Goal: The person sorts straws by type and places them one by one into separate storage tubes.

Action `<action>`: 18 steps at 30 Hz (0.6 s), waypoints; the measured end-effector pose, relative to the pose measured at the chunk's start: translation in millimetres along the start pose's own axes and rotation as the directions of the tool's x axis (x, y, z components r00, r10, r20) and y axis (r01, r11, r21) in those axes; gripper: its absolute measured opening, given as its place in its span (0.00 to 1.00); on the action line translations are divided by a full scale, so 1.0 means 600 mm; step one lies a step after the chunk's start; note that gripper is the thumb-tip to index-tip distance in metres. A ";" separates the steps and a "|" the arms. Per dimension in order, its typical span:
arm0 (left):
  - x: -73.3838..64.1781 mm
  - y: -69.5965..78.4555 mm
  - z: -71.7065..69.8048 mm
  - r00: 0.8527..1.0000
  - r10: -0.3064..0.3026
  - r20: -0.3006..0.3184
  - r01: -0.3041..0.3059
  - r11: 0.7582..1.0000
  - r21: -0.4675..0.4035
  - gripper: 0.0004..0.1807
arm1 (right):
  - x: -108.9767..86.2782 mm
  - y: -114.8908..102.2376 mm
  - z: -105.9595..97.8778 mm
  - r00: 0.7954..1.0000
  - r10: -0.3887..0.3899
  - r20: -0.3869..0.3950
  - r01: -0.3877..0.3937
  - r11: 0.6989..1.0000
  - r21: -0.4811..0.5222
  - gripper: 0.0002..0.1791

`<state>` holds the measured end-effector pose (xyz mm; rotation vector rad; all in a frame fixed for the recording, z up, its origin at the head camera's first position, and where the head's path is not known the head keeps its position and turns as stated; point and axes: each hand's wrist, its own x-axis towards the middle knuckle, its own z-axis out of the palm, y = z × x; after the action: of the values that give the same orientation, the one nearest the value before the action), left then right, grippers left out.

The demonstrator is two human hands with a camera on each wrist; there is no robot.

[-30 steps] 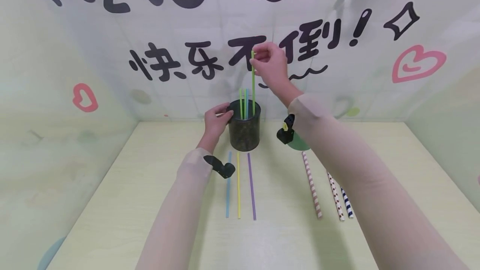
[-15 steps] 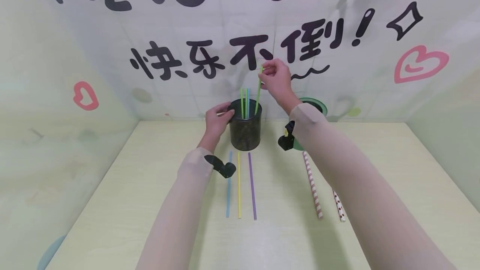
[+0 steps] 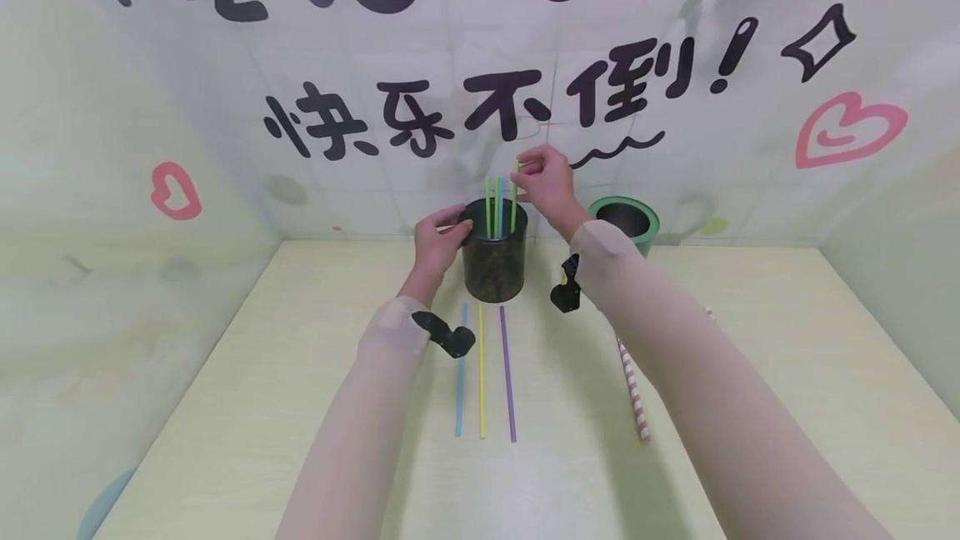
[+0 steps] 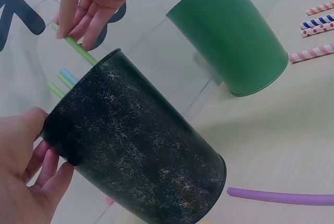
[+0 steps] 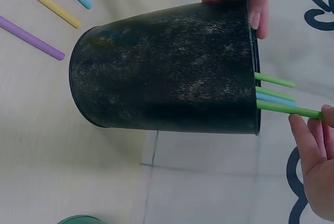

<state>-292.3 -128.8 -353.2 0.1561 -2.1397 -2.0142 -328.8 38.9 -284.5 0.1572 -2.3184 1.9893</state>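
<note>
A black cup [image 3: 495, 272] stands upright on the light wooden table. My left hand [image 3: 437, 245] holds it at the left of its rim, thumb over the edge and fingers against the outer wall. Two green straws [image 5: 275, 80] and a light blue straw [image 3: 500, 205] stick up out of the cup. Above the rim's right side, my right hand [image 3: 547, 186] pinches another green straw [image 5: 284, 108] near its top end. The lower part of that straw is inside the cup, where the wall hides its end.
Blue [image 3: 459, 398], yellow [image 3: 482, 390] and purple [image 3: 508, 382] straws lie in front of the cup. A green cup [image 4: 229, 36] stands to the right, partly behind my right arm. Beyond it lie patterned paper straws, including a pink striped one [image 3: 634, 394]. A printed cloth wall is behind.
My right hand has come down toward the black cup, lowering the pinched green straw deeper into it. The left hand has stayed on the rim. More of the green cup now shows.
</note>
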 end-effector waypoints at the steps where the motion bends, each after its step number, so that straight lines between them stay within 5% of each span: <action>1: -0.001 0.001 0.000 1.000 -0.002 0.004 0.002 1.000 0.000 0.18 | 0.000 0.002 0.002 1.000 0.000 0.001 0.000 1.000 -0.001 0.14; 18: 0.000 0.001 -0.001 0.999 -0.026 0.021 0.026 1.000 0.016 0.19 | 0.002 0.028 0.028 0.998 0.057 -0.024 -0.058 0.996 -0.064 0.13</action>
<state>-292.4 -129.1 -352.7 0.1662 -2.1782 -2.0224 -332.0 24.7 -303.2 0.0642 -2.3964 1.9280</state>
